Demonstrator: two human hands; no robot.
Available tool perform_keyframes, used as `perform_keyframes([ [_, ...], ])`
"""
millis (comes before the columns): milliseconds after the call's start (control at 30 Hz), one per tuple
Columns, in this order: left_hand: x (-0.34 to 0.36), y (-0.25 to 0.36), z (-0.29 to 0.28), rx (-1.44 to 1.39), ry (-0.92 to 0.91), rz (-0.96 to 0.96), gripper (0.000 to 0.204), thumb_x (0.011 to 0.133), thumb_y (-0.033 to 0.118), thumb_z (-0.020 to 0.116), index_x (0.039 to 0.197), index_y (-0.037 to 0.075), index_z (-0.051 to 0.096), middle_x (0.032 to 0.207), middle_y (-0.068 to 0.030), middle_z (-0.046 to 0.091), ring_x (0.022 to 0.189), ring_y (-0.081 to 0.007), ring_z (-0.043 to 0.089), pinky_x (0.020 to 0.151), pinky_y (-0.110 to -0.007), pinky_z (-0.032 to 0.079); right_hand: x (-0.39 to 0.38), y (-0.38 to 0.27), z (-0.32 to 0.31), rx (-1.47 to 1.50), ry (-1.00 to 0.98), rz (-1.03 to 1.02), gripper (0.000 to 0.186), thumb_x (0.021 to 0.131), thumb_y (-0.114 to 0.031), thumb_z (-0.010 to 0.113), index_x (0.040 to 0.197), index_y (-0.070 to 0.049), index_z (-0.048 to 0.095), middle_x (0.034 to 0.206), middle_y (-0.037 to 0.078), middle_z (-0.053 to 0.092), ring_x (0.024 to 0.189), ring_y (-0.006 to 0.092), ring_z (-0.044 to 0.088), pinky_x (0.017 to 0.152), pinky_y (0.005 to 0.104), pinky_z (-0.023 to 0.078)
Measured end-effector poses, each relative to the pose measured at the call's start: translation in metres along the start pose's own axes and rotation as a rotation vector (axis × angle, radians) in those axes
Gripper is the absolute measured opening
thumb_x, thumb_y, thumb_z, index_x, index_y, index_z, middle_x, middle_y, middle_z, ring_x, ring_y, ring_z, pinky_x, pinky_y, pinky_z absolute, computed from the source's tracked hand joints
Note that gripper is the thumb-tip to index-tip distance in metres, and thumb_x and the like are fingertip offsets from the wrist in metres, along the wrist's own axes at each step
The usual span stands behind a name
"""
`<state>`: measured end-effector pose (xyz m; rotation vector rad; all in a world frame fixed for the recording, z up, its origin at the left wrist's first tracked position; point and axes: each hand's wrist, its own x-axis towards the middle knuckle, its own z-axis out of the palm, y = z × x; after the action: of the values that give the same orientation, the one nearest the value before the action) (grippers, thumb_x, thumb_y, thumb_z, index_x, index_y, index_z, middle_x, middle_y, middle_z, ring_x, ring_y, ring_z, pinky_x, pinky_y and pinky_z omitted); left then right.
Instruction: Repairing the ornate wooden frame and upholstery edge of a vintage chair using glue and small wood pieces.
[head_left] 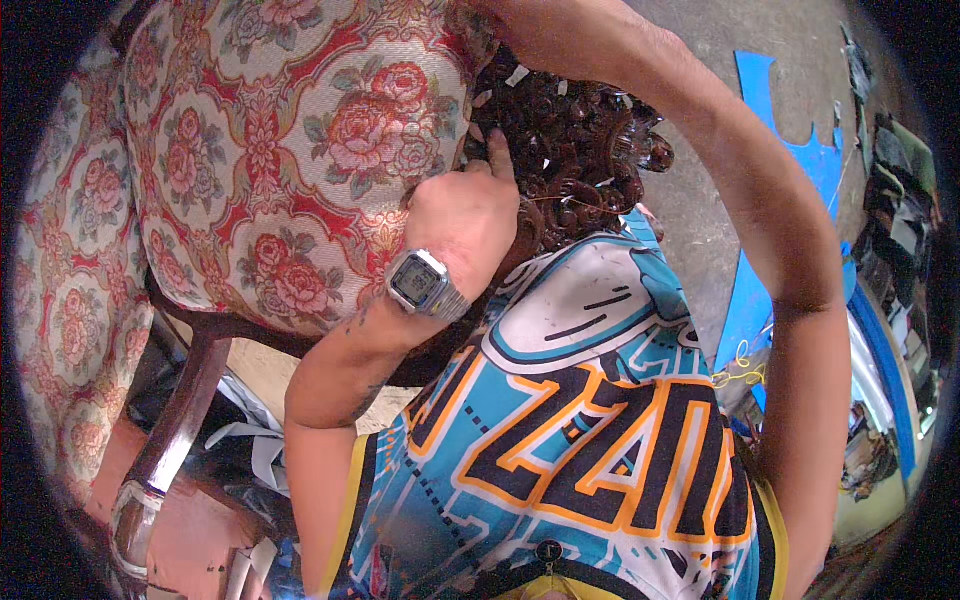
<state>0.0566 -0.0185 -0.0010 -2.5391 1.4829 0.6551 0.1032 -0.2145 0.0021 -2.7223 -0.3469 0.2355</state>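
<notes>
Blue jersey [600, 440] beside rose-patterned upholstery [370, 130]

Left hand [465, 215], one finger extended, meets the upholstery's edge beside dark glossy carving [590, 150]; I can't tell if it pinches anything. The right forearm [740, 130] arches above, right hand out of view.

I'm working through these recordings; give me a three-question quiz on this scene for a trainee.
1. On which side, left or right, is the digital watch worn?
2. Which lies nearest the person's left hand?
A) the blue sheet
B) the glossy brown carving
C) the yellow cord
3. True or false: the upholstery has a floral pattern.

Key: 1. Left. 2. B. 3. True.
</notes>
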Motion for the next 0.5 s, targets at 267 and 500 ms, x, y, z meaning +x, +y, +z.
perform_keyframes([
  [267,-0.001,0.001,-0.003,0.019,0.097,0.023,0.047,0.079,0.013,0.052,0.123,-0.005,0.053,0.067,-0.0106,0.064,0.057,-0.0222,0.066,0.048,-0.033,0.053,-0.015,0.001,0.022,0.381,0.319,0.241,0.007,0.076,-0.002,0.055,0.08,0.004,0.056,0.072,0.024,0.061,0.07,0.0376,0.063,0.059,0.0405,0.05],
  [500,0.001,0.001,-0.004,0.017,0.045,0.012,0.051,0.08,0.013,0.051,0.128,-0.006,0.048,0.07,-0.0103,0.064,0.057,-0.022,0.066,0.05,-0.033,0.053,-0.025,0.0,0.03,0.577,0.385,0.319,0.007,0.078,-0.002,0.055,0.081,0.004,0.051,0.068,0.024,0.058,0.064,0.0365,0.062,0.056,0.0385,0.048],
])
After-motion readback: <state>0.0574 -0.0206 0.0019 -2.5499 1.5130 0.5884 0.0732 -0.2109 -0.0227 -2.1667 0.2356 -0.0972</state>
